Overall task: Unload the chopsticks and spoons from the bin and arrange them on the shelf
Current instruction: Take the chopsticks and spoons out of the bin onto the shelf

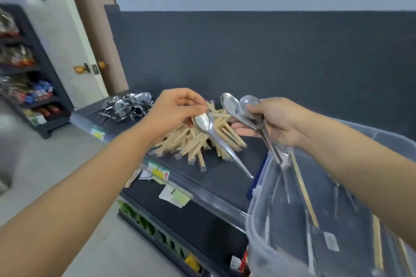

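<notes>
My left hand (173,111) pinches a metal spoon (216,137) by its bowl end, the handle hanging down to the right over the dark shelf (227,175). My right hand (274,121) grips two metal spoons (238,105) by their handles, bowls pointing up and left. Under both hands a pile of wrapped wooden chopsticks (195,141) lies on the shelf. Farther left on the shelf sits a heap of spoons (128,105). The clear plastic bin (265,220) stands at the lower right, with more chopsticks and spoons lying inside it.
A dark back panel (270,51) rises behind the shelf. Price tags (159,173) hang along the shelf's front edge, with a lower shelf of goods (157,229) beneath. A stocked rack (29,87) and a door with knob (80,69) stand at the left.
</notes>
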`<state>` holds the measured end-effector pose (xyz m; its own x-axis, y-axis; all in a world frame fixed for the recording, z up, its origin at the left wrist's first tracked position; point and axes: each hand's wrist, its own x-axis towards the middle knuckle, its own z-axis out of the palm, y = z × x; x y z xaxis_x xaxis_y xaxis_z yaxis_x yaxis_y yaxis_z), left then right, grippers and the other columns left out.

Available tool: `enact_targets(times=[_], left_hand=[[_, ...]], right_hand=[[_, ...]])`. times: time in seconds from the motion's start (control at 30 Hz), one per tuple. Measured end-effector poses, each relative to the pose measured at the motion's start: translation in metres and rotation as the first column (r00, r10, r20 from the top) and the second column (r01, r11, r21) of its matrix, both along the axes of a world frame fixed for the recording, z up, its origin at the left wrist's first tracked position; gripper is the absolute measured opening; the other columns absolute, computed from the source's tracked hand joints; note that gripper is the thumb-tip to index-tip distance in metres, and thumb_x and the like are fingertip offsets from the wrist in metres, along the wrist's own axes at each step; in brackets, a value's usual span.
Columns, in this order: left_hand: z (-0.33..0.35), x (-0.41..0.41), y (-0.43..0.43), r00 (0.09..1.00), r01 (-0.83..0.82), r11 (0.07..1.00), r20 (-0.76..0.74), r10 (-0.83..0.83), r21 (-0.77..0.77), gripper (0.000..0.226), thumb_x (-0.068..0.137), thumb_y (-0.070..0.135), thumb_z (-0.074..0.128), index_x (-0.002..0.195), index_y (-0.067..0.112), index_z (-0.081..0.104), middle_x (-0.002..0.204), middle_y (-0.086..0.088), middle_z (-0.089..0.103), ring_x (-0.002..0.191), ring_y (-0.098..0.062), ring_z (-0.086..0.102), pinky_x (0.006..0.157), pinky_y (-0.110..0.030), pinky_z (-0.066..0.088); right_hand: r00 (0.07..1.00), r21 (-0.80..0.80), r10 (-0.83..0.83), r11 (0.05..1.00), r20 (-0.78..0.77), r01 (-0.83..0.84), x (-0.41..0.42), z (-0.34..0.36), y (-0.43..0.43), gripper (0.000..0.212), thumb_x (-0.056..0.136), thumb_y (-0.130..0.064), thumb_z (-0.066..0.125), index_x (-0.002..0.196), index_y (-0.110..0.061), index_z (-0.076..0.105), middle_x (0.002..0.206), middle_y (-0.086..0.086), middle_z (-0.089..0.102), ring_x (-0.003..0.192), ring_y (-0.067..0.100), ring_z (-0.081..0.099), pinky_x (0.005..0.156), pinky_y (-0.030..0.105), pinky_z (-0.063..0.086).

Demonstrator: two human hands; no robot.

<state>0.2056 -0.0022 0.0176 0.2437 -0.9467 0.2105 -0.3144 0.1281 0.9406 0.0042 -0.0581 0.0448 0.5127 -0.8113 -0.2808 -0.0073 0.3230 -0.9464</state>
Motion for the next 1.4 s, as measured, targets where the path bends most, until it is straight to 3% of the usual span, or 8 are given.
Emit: enact_targets(times=[0.23, 0.63, 0.8, 0.93, 1.07, 1.13, 1.27, 1.4], left_hand=[[-0.030, 0.168, 0.043, 0.989, -0.106, 0.992, -0.097, 0.113, 0.072, 0.006, 0.082, 0.002, 0.070, 0.086, 0.005, 0.067, 0.075, -0.009, 0.067, 0.059, -0.014, 0.059, 0.049, -0.021, 0.050], [-0.092, 0.377, -0.036, 0.922, -0.264, 0.937, -0.225, 0.315, 0.229, 0.010, 0.086, -0.002, 0.064, 0.088, 0.007, 0.062, 0.088, -0.010, 0.063, 0.073, -0.018, 0.063, 0.057, -0.021, 0.056], [-0.104, 0.424, -0.117, 0.971, -0.178, 0.952, -0.113, 0.211, 0.249, 0.017, 0.083, -0.004, 0.068, 0.086, 0.011, 0.060, 0.093, -0.009, 0.062, 0.074, -0.018, 0.063, 0.057, -0.018, 0.056], [-0.107, 0.457, -0.174, 0.962, -0.082, 0.955, 0.274, 0.001, 0.284, 0.025, 0.077, 0.000, 0.074, 0.095, 0.013, 0.062, 0.092, 0.000, 0.063, 0.074, -0.009, 0.061, 0.065, -0.014, 0.052], [-0.108, 0.474, -0.210, 0.800, 0.135, 0.930, 0.516, -0.306, 0.343, 0.034, 0.072, 0.006, 0.079, 0.097, 0.022, 0.062, 0.093, 0.008, 0.063, 0.071, -0.008, 0.062, 0.061, -0.017, 0.047], [-0.110, 0.477, -0.224, 0.683, 0.246, 0.895, 0.589, -0.432, 0.372, 0.034, 0.074, 0.006, 0.076, 0.101, 0.021, 0.062, 0.094, 0.007, 0.062, 0.077, -0.010, 0.063, 0.067, -0.023, 0.052], [-0.111, 0.486, -0.253, 0.543, 0.434, 0.847, 0.661, -0.518, 0.307, 0.024, 0.080, 0.012, 0.071, 0.101, 0.021, 0.063, 0.093, 0.009, 0.060, 0.082, -0.008, 0.057, 0.072, -0.020, 0.047], [-0.114, 0.497, -0.272, 0.470, 0.589, 0.780, 0.696, -0.543, 0.210, 0.021, 0.084, 0.025, 0.068, 0.104, 0.025, 0.061, 0.094, 0.013, 0.054, 0.085, -0.008, 0.055, 0.076, -0.030, 0.049]], right_hand=[[0.997, 0.004, 0.046, 0.999, -0.067, -0.045, 0.176, -0.016, 0.023, 0.021, 0.101, -0.005, 0.038, 0.117, 0.002, 0.049, 0.091, 0.021, 0.064, 0.063, 0.022, 0.068, 0.048, 0.030, 0.058], [0.987, 0.029, -0.030, 0.999, -0.155, 0.035, 0.357, -0.082, -0.061, 0.017, 0.094, 0.005, 0.051, 0.107, -0.004, 0.054, 0.090, 0.016, 0.056, 0.048, 0.017, 0.066, 0.046, 0.026, 0.056], [0.960, -0.023, -0.082, 0.997, -0.266, 0.079, 0.419, -0.113, -0.135, 0.015, 0.097, 0.004, 0.045, 0.107, -0.005, 0.051, 0.085, 0.018, 0.056, 0.051, 0.022, 0.062, 0.045, 0.031, 0.057], [0.913, -0.120, -0.059, 0.993, -0.404, 0.011, 0.462, -0.125, -0.175, 0.015, 0.099, 0.000, 0.040, 0.090, -0.004, 0.051, 0.080, 0.017, 0.057, 0.055, 0.023, 0.061, 0.043, 0.029, 0.056], [0.761, -0.336, -0.108, 0.930, -0.640, -0.150, 0.494, -0.134, -0.198, 0.020, 0.095, -0.002, 0.046, 0.076, -0.009, 0.050, 0.071, 0.009, 0.053, 0.057, 0.026, 0.058, 0.042, 0.024, 0.048], [0.621, -0.441, -0.189, 0.853, -0.760, -0.280, 0.501, -0.136, -0.207, 0.018, 0.094, -0.012, 0.048, 0.076, -0.012, 0.047, 0.077, 0.006, 0.055, 0.075, 0.027, 0.057, 0.058, 0.025, 0.040], [0.477, -0.481, -0.291, 0.805, -0.829, -0.347, 0.510, -0.145, -0.209, 0.023, 0.094, -0.016, 0.046, 0.071, -0.019, 0.041, 0.082, 0.004, 0.054, 0.079, 0.027, 0.054, 0.066, 0.031, 0.040], [0.358, -0.482, -0.368, 0.818, -0.858, -0.314, 0.523, -0.147, -0.199, 0.013, 0.096, -0.019, 0.046, 0.102, -0.010, 0.053, 0.099, 0.014, 0.062, 0.092, 0.034, 0.058, 0.074, 0.040, 0.047]])
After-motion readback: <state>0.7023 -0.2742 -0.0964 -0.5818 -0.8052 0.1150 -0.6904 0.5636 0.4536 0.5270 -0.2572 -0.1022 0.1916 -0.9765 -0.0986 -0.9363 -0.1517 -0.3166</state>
